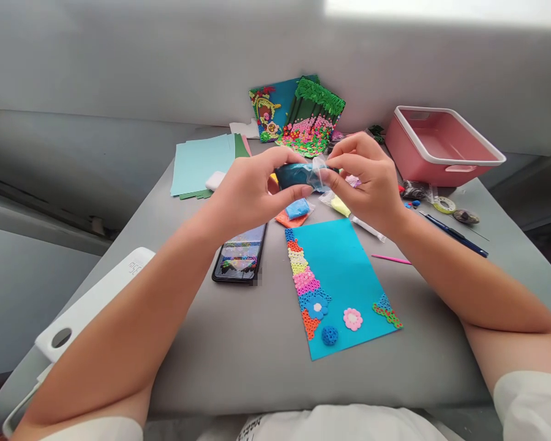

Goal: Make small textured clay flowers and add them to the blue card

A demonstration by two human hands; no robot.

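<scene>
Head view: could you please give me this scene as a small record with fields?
Left hand: holds a blue packet
Right hand: pinches the packet's clear plastic end
Surface: grey table
Card: turquoise, flat on the table, multicoloured strip along its left edge
On card: blue flower, pink flower, blue ball
Phone: left of the card, screen lit
Back: two decorated pictures
Back right: pink box, white rim
</scene>
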